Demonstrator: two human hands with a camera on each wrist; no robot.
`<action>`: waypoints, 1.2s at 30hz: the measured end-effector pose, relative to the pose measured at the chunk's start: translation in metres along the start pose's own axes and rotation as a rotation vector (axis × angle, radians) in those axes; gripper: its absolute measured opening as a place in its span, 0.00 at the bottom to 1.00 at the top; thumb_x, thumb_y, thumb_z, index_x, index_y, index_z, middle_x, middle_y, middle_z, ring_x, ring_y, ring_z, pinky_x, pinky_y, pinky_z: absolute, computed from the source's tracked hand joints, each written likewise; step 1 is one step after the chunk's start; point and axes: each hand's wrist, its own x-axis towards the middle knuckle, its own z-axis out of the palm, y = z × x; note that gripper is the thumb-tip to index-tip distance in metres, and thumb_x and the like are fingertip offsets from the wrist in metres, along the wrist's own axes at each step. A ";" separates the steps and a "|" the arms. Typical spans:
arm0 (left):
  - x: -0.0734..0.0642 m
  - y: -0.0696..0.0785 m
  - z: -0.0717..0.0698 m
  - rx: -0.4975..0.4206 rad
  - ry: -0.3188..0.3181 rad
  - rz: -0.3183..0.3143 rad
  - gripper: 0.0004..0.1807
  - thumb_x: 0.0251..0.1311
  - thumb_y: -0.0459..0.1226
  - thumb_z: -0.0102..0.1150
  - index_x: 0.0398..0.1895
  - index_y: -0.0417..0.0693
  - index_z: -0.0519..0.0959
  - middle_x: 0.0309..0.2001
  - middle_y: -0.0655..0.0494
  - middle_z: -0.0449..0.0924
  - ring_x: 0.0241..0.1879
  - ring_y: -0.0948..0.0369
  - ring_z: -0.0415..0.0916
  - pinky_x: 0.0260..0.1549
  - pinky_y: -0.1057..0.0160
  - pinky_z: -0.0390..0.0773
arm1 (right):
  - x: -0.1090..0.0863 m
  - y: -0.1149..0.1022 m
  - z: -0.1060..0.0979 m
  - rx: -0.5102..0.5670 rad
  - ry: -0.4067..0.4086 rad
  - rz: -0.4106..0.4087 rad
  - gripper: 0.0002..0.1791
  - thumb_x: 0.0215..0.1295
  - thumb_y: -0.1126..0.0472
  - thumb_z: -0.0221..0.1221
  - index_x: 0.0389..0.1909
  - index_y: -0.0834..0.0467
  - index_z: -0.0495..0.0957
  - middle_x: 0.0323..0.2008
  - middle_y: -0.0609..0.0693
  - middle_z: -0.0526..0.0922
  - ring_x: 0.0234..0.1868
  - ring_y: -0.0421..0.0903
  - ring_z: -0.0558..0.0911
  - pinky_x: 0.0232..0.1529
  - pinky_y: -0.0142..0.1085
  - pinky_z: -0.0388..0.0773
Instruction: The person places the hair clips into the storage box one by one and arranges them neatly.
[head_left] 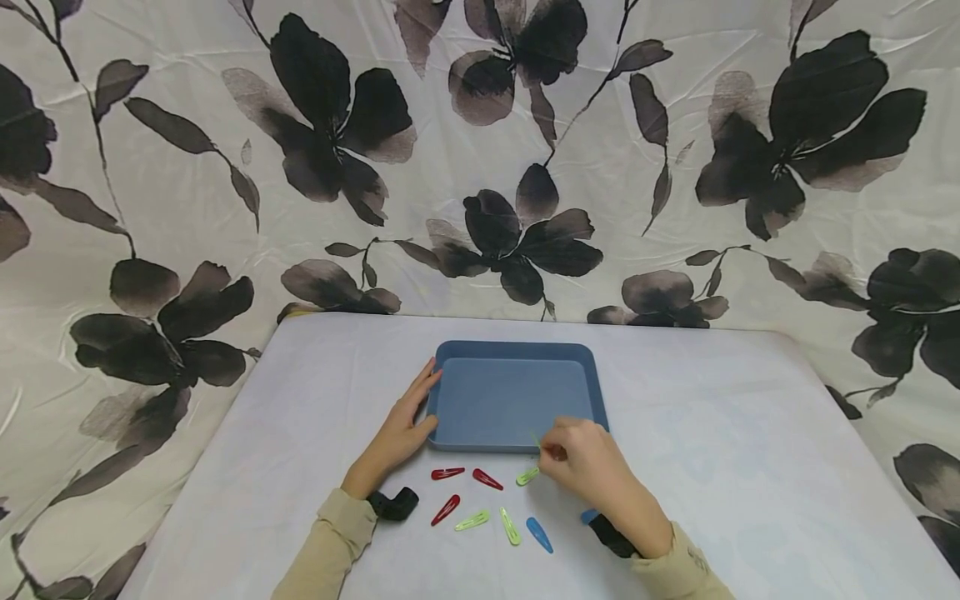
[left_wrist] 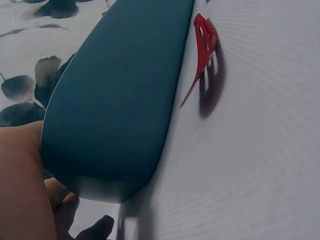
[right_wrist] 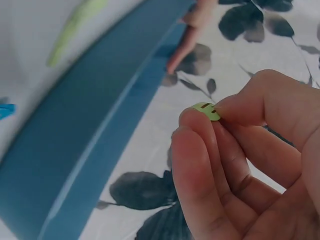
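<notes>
My right hand (head_left: 588, 458) pinches a green snap hair clip (right_wrist: 207, 110) between thumb and fingertips, over the front right edge of the blue tray (head_left: 510, 396). In the right wrist view only one slotted end of that clip shows; the fingers hide the rest. At the tray's left side, my left hand (head_left: 397, 433) touches the rim with fairly straight fingers. In front of the tray lie red hair clips (head_left: 446, 510), green hair clips (head_left: 510, 527) and a blue hair clip (head_left: 539, 535). Another blue clip (head_left: 589, 517) shows partly beside the right wrist.
A white cloth (head_left: 735, 433) covers the table. Behind it hangs a pale fabric (head_left: 420, 167) with dark flowers, also spreading past the table's sides. Black bands (head_left: 393, 505) sit at both wrists. One red clip lies close to the tray's front edge.
</notes>
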 end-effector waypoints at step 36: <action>0.001 -0.003 -0.001 -0.005 -0.009 0.019 0.40 0.57 0.25 0.51 0.77 0.39 0.56 0.80 0.50 0.43 0.78 0.55 0.41 0.70 0.42 0.50 | 0.099 0.004 -0.006 0.560 0.173 0.378 0.05 0.62 0.67 0.65 0.36 0.62 0.88 0.31 0.54 0.88 0.34 0.51 0.86 0.38 0.42 0.80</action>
